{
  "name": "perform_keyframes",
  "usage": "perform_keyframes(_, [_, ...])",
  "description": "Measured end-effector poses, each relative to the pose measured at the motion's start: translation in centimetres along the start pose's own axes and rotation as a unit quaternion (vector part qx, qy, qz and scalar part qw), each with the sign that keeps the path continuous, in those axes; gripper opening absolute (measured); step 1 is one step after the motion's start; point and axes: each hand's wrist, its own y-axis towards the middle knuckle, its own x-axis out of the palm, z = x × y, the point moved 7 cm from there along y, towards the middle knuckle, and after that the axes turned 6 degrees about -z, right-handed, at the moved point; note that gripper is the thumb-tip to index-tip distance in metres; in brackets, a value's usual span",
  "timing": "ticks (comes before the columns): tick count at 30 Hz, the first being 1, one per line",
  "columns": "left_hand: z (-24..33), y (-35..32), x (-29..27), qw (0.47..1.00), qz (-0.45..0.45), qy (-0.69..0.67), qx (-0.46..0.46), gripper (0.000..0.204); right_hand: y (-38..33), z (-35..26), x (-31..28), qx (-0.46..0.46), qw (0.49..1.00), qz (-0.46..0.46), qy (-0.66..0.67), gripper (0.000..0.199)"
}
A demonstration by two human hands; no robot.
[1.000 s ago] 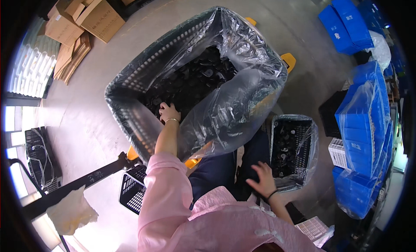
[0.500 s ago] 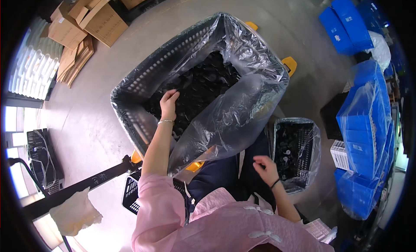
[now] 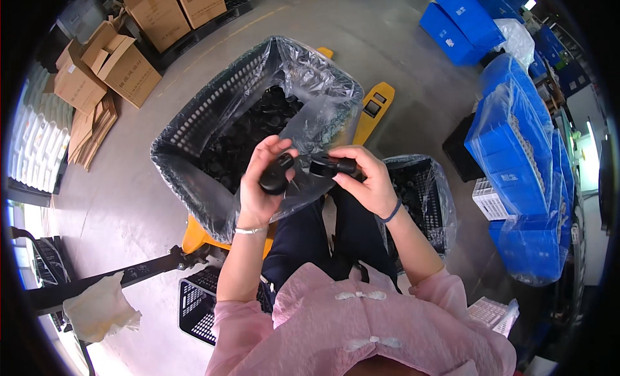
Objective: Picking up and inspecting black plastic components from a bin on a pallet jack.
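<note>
In front of my body I hold up both hands, close together over the near edge of a big black crate [image 3: 205,99] lined with clear plastic film. My left hand [image 3: 253,196] is closed around a rounded black plastic part [image 3: 276,174], its fingers curled upward. Between thumb and fingers, my right hand [image 3: 374,183] grips another black plastic part [image 3: 325,165] with a round end pointing left. The two parts are a small gap apart. Many similar black pieces [image 3: 242,134] lie loose in the big crate. Their exact kind is unclear.
Yellow pallet-truck forks [image 3: 376,111] stick out beyond the crate; its dark handle [image 3: 103,287] extends left. A smaller film-lined crate [image 3: 444,205] stands by my right arm. Blue bins [image 3: 510,163] are stacked right, cardboard boxes [image 3: 126,69] far left. A black basket [image 3: 197,305] sits near my left.
My left hand has come back from inside the big crate and holds a black part. My right hand has risen from beside the smaller crate, also with a part. The view has shifted.
</note>
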Motion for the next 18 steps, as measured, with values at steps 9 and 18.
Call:
perform_keyframes(9, [-7.3,-1.4,0.9,0.939,0.164,-0.26,-0.154,0.053,-3.9,-3.0,0.3,-0.079,0.973,-0.094,-0.194,0.036])
perform_keyframes(18, [-8.7,-3.6,2.7,0.936,0.106,-0.004,-0.336,0.06,-4.0,-3.0,1.7,-0.122,0.958,-0.194,-0.175,0.036])
